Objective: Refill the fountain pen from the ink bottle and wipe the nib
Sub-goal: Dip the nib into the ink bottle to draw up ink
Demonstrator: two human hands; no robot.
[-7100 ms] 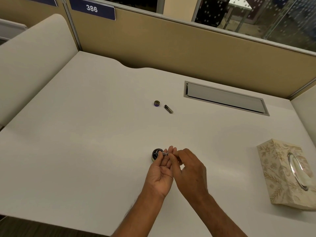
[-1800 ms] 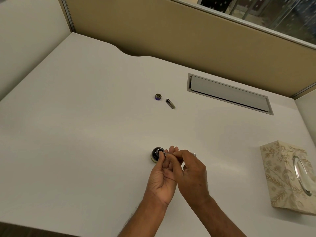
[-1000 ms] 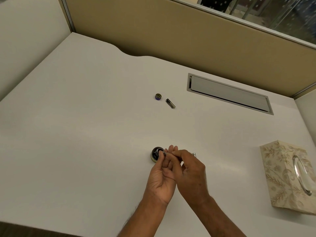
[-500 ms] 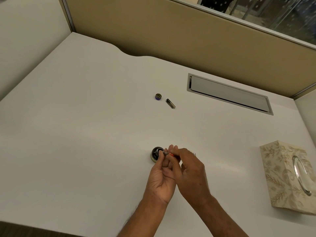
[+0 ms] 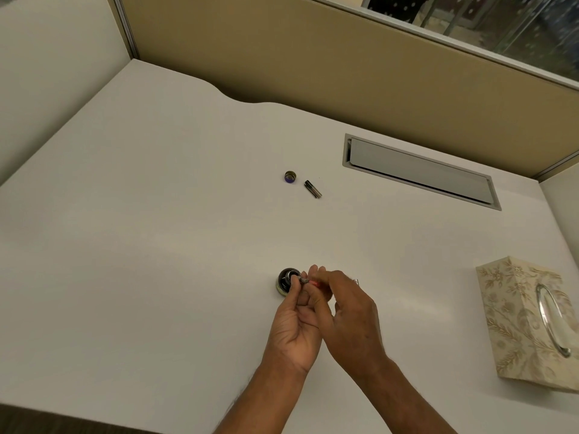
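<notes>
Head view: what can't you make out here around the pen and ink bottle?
- Pen section: mostly hidden by fingertips of the left hand and right hand; nib too small to tell.
- Ink bottle: near side covered by the left fingers; ink level unreadable.
- Bottle cap and pen barrel: too small for detail.
- Tissue box: right side cut off by the frame edge.

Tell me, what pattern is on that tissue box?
The tissue box has a beige floral leaf pattern on cream, seen in the head view.
</notes>
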